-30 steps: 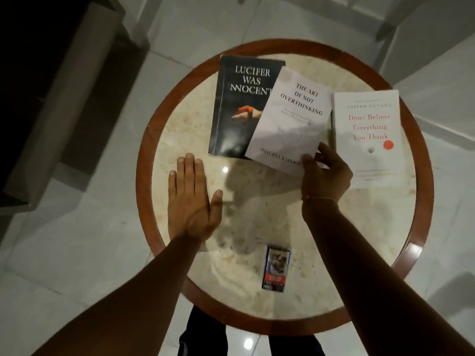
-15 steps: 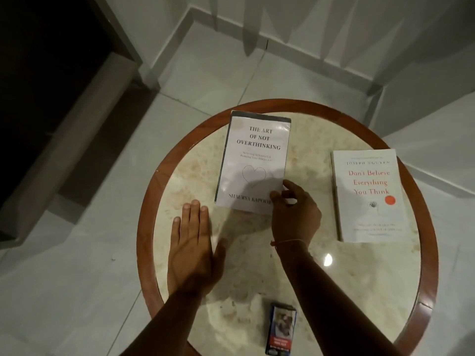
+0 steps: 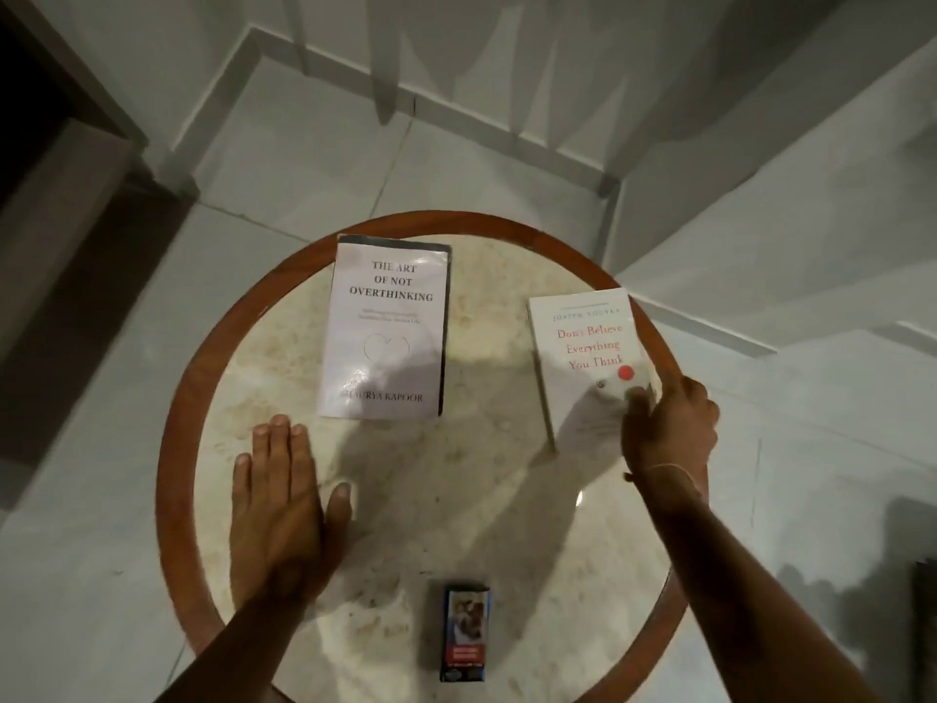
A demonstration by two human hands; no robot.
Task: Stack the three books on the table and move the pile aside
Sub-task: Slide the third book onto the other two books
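Books are partly piled: the lilac book (image 3: pixel 383 332) lies on a dark book (image 3: pixel 446 317) just beyond the left hand (image 3: pixel 281 504), whose fingers (image 3: pixel 279 438) lie flat and spread on the tabletop (image 3: pixel 456 479), holding nothing. Right hand (image 3: pixel 669 428) fingers curl at the white book (image 3: pixel 588 357)'s near corner beside the rim, grip unclear. A loose pinch could tip it off the edge.

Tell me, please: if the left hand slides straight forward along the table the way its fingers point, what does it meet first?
Most likely the near edge of The Art of Not Overthinking, which lies just ahead of the left hand flat on the table. Only bare tabletop shows between them.
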